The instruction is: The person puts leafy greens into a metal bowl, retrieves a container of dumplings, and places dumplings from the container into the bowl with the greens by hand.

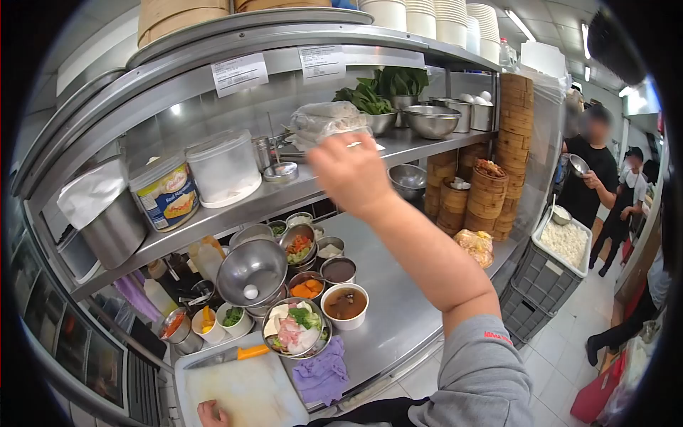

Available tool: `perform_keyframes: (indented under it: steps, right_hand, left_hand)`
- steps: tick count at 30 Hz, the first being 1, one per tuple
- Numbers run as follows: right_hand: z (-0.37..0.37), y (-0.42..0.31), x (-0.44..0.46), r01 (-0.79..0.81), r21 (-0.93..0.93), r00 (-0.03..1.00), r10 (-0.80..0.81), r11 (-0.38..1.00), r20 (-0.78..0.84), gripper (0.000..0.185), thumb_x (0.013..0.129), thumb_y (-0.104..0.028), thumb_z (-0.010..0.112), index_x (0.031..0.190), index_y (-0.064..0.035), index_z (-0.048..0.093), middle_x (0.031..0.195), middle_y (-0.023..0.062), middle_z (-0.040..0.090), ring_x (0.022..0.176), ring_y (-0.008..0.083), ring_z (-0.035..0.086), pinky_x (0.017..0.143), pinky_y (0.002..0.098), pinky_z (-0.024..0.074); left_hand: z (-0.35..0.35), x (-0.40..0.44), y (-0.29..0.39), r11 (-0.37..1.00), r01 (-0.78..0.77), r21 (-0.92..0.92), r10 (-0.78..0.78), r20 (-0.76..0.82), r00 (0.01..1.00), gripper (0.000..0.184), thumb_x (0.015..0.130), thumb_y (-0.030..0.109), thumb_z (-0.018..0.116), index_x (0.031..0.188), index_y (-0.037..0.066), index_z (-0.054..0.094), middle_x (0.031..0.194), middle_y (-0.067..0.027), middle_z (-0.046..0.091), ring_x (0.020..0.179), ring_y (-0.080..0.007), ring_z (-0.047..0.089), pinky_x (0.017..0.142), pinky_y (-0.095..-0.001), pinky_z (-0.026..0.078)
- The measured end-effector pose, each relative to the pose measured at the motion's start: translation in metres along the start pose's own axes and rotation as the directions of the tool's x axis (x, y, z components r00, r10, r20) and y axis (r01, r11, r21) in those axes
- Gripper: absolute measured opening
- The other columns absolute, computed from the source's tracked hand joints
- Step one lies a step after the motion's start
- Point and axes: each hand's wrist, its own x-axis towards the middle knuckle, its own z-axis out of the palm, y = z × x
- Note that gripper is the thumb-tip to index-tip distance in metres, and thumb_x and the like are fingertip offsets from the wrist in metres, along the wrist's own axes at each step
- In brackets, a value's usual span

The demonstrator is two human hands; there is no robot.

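My right hand (352, 167) is raised to the upper steel shelf, in front of a clear plastic-wrapped package (327, 121). Its fingers are blurred and partly hidden, so whether they grip the package does not show. At the bottom edge, my left hand (212, 413) rests on the white cutting board (245, 384), its fingers a little apart and nothing seen in them. A knife with an orange handle (252, 351) lies along the board's far edge. Beside it are a bowl of raw meat, tofu and greens (297, 329), a tub of brown soup (345, 304) and a purple cloth (320, 371).
Steel bowls (252, 270) and small ingredient tubs crowd the counter's left. The shelf holds a mayonnaise tub (165, 193), a plastic container (224, 171) and leafy greens (366, 98). Bamboo steamers (514, 128) stack at right, near a rice crate (565, 242). People stand beyond.
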Motion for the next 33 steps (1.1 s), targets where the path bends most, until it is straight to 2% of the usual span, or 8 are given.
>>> perform_keyframes:
  steps: [3,7,11,13,18,22,27,33]
  right_hand:
    - [-0.007,0.068,-0.036,-0.187,-0.266,0.944,0.248,0.946,0.217,0.017,0.070,-0.012,0.060,0.086,-0.0127,0.061,0.084,0.0048,0.061,0.084,0.0228,0.059,0.074,0.0370,0.0456]
    - [-0.002,0.187,-0.060,-0.415,-0.436,0.706,0.585,0.798,0.399,0.023,0.078,-0.017,0.058,0.099,-0.0080,0.060,0.102,0.0100,0.063,0.098,0.0294,0.057,0.082,0.0430,0.0462]
    - [0.003,0.261,-0.080,-0.371,-0.352,0.678,0.510,0.859,0.530,0.036,0.083,-0.027,0.053,0.112,-0.0064,0.056,0.109,0.0165,0.060,0.104,0.0340,0.054,0.087,0.0453,0.0437]
    - [0.011,0.285,-0.074,-0.510,-0.307,0.446,0.552,0.804,0.705,0.035,0.081,-0.026,0.052,0.108,-0.0048,0.060,0.109,0.0161,0.061,0.102,0.0332,0.057,0.087,0.0443,0.0437]
    - [0.021,0.327,-0.069,-0.397,0.034,0.435,0.156,0.917,0.887,0.031,0.081,-0.027,0.053,0.090,0.0002,0.063,0.092,0.0194,0.064,0.085,0.0328,0.061,0.075,0.0414,0.0464]
    - [0.029,0.360,-0.069,-0.308,0.323,0.631,-0.062,0.895,0.773,0.024,0.080,-0.022,0.052,0.081,0.0008,0.060,0.069,0.0168,0.059,0.061,0.0262,0.053,0.061,0.0390,0.0431]
    - [0.015,0.346,-0.057,-0.570,0.346,0.603,0.093,0.745,0.792,0.014,0.071,-0.010,0.058,0.076,0.0034,0.060,0.059,0.0095,0.056,0.057,0.0163,0.051,0.054,0.0322,0.0414]
    - [0.025,0.341,-0.064,-0.594,0.351,0.649,0.174,0.724,0.740,0.012,0.067,-0.003,0.058,0.076,0.0046,0.059,0.062,0.0083,0.057,0.060,0.0138,0.053,0.056,0.0298,0.0428]
  left_hand:
    - [0.002,-0.022,0.041,0.996,0.076,-0.055,-0.078,-0.037,0.996,0.036,0.066,0.004,0.050,0.102,-0.001,0.049,0.097,-0.0175,0.048,0.094,-0.0371,0.046,0.088,-0.0423,0.038]
    - [0.000,0.003,0.078,0.994,-0.041,0.106,0.079,-0.388,0.918,0.030,0.070,-0.001,0.048,0.100,-0.002,0.050,0.096,-0.0181,0.049,0.091,-0.0364,0.047,0.084,-0.0425,0.040]
    - [0.013,0.029,0.182,0.984,-0.174,0.045,0.176,-0.453,0.874,0.029,0.070,-0.007,0.048,0.099,0.000,0.051,0.096,-0.0172,0.050,0.092,-0.0331,0.049,0.082,-0.0403,0.041]
    - [0.031,0.048,0.234,0.977,-0.213,-0.027,0.181,-0.431,0.884,0.028,0.068,-0.007,0.050,0.093,0.002,0.054,0.093,-0.0167,0.052,0.090,-0.0324,0.051,0.080,-0.0396,0.042]
    - [0.082,0.094,0.366,0.903,-0.401,-0.153,0.339,-0.319,0.885,0.025,0.063,-0.006,0.055,0.084,0.005,0.062,0.090,-0.0124,0.056,0.085,-0.0300,0.055,0.075,-0.0370,0.046]
    - [0.115,0.134,0.445,0.814,-0.498,-0.300,0.472,-0.159,0.867,0.024,0.065,-0.001,0.059,0.087,0.008,0.063,0.095,-0.0081,0.058,0.089,-0.0266,0.056,0.078,-0.0361,0.047]
    - [0.139,0.155,0.514,0.767,-0.564,-0.307,0.562,-0.102,0.821,0.022,0.070,0.000,0.056,0.089,0.009,0.062,0.094,-0.0045,0.057,0.088,-0.0236,0.056,0.078,-0.0348,0.047]
    - [0.142,0.164,0.531,0.703,-0.602,-0.379,0.635,-0.047,0.771,0.020,0.072,0.002,0.055,0.089,0.009,0.062,0.092,-0.0035,0.057,0.086,-0.0226,0.056,0.078,-0.0346,0.046]
